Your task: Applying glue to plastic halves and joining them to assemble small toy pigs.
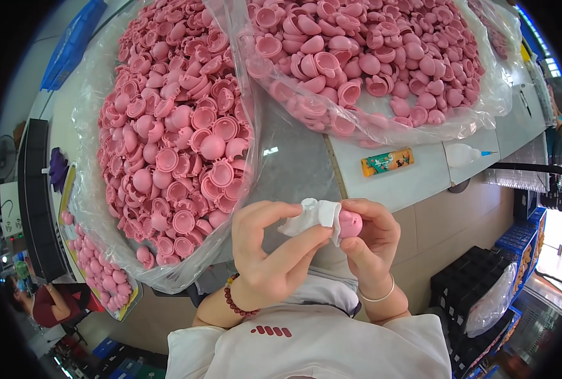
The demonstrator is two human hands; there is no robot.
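Observation:
A small round pink plastic piece [351, 223] sits between the fingers of my right hand [374, 240], close to my body and over the table's near edge. My left hand [275, 249] pinches a crumpled white cloth or tissue [310, 216] and presses it against the left side of that piece. Both hands meet at the cloth, thumbs and fingertips closed. The side of the piece under the cloth is hidden. Beyond my hands lie many hollow pink half shells [183, 221] in a clear plastic bag [251, 145].
A second bag of pink parts [382, 63] fills the far right. Nearer lie an orange-and-green tube-shaped pack [387, 162] and a white squeeze bottle [463, 155] with a blue tip. Pink balls [107, 278] lie in a tray at left. Black crates [467, 281] stand at right.

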